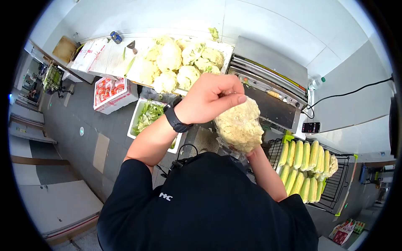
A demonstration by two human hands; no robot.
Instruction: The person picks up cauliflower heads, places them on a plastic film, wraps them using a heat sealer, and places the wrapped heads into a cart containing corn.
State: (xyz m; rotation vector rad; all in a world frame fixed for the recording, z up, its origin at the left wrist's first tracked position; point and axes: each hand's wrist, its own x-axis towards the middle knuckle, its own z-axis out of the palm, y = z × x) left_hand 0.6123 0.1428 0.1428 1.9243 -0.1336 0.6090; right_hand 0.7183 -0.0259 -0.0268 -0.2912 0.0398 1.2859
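A cauliflower (239,127) in clear plastic film is held in front of my chest. My right hand (253,151) supports it from beneath, its fingers mostly hidden behind the head. Over the top of the cauliflower, my left hand (215,95) has thumb and fingers closed in a pinch on the film's upper edge. A black watch (175,119) is on the left wrist. Beyond the hands, several unwrapped cauliflowers (169,56) are heaped on the counter. To their right stands a wrapping machine (268,96) with a dark flat plate.
At right, a black wire basket (341,184) carries several wrapped corn cobs (307,157). A phone (310,127) and a bottle (317,83) are near the machine. Left of me, a white foam box (133,125) contains green leaves; a carton (115,104) of red packages is on the floor.
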